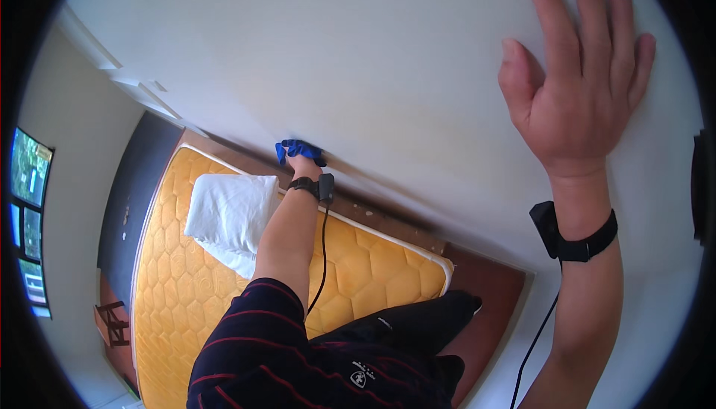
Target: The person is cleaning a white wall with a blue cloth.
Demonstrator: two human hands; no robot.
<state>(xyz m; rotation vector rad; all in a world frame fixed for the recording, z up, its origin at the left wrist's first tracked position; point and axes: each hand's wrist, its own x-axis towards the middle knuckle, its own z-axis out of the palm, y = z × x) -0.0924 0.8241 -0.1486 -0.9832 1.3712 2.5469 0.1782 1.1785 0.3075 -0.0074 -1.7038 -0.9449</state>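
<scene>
My left hand (302,163) is reached out low beside the bed and closed on a blue cloth (304,149), which is pressed against the white wall (388,73). The cloth hides most of the fingers. Higher up at the right, my right hand (578,99) lies on the same wall, its fingers stretched and spread, holding nothing. Each wrist wears a black strap with a small dark box and a cable.
A yellow quilted mattress (358,275) lies along the wall below me, with folded white bedding (231,207) on it. Far left are a window (31,219) and a small wooden stool (112,323). Reddish floor (496,297) shows at the mattress's near end.
</scene>
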